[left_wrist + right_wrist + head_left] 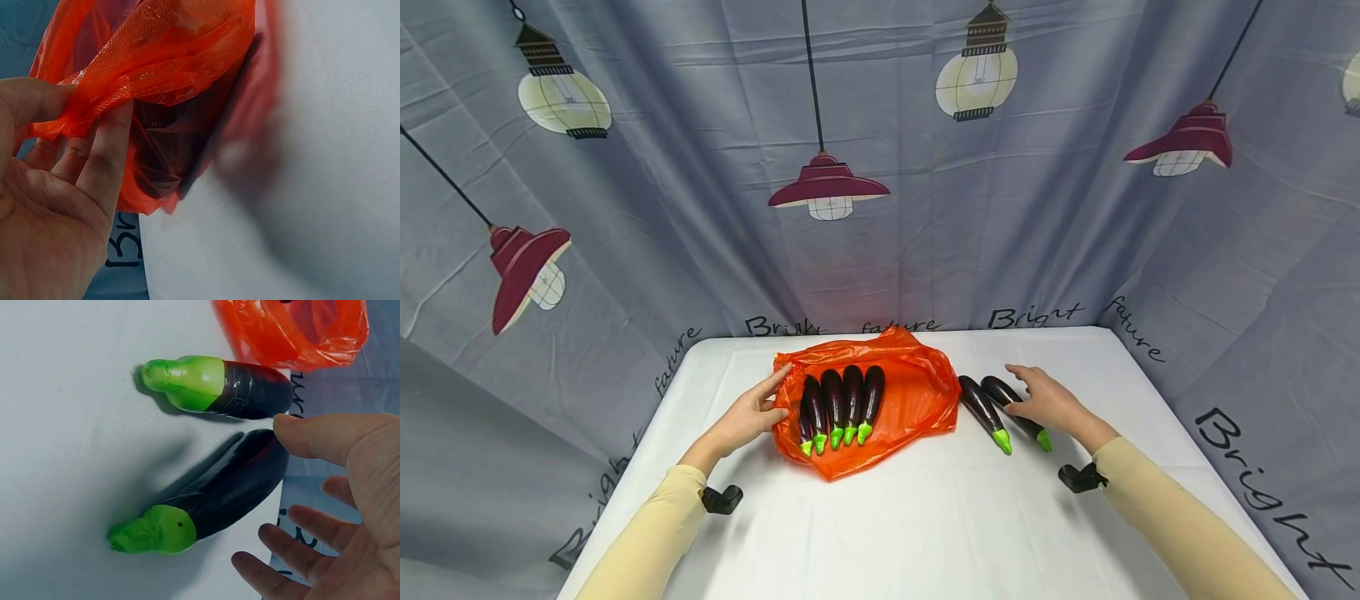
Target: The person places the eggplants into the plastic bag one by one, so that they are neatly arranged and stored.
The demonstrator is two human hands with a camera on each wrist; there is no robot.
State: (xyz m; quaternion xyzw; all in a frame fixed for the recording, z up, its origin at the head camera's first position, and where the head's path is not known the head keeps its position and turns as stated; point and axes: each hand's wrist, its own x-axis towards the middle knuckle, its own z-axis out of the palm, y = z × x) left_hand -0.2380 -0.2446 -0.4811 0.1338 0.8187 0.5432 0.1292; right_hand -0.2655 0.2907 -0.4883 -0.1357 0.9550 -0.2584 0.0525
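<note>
An orange plastic bag (917, 392) lies spread on the white table, and several dark eggplants (852, 400) with green stem ends sit side by side in its left part. My left hand (741, 425) pinches the bag's left edge between thumb and fingers; the left wrist view shows the film bunched in that hand (62, 169). Two more eggplants lie right of the bag, a nearer one (981, 408) and one farther right (1000, 390). Over the farther-right eggplant (231, 487) hovers my right hand (350, 512), fingers spread and thumb by its dark end. Whether the thumb touches it, I cannot tell.
A white cloth covers the table (880, 533). Behind it and at both sides hangs a grey-blue curtain (895, 267) printed with lamps and lettering. A black wrist mount (722, 500) sticks out from the left sleeve, another mount (1081, 477) from the right.
</note>
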